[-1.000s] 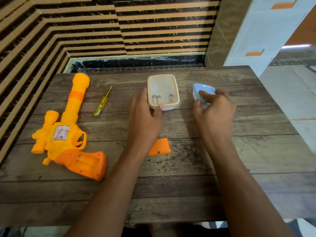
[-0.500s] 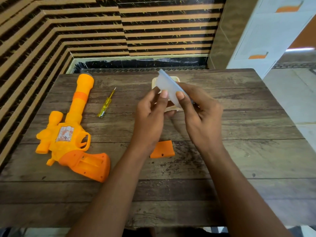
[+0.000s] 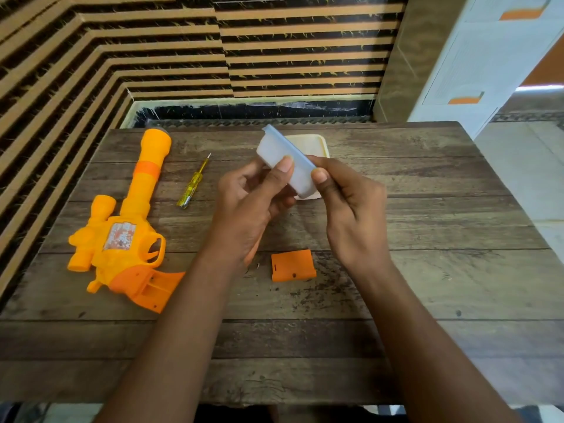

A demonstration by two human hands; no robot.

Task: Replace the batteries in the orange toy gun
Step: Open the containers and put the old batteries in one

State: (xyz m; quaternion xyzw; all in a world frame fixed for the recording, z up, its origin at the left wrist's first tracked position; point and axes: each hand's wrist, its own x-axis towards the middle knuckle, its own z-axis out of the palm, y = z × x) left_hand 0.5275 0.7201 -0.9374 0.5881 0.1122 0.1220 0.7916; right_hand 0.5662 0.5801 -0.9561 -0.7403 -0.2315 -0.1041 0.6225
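From the head camera I see both my hands raised over the wooden table [image 3: 427, 285], and together they hold a small pale box [image 3: 282, 157] with a blue lid, tilted. My left hand [image 3: 247, 209] grips it from below with the thumb pressed on its pale side. My right hand [image 3: 351, 215] pinches it at the lid edge, fingers curled behind. Just behind the box a cream container [image 3: 316, 141] stands on the table, and I cannot see inside it. The orange toy gun [image 3: 122, 236] lies on its side at the left, well apart from my hands, its handle compartment open. Beside its barrel lies a yellow screwdriver [image 3: 192, 184]. The orange battery cover [image 3: 293, 266] lies between my wrists.
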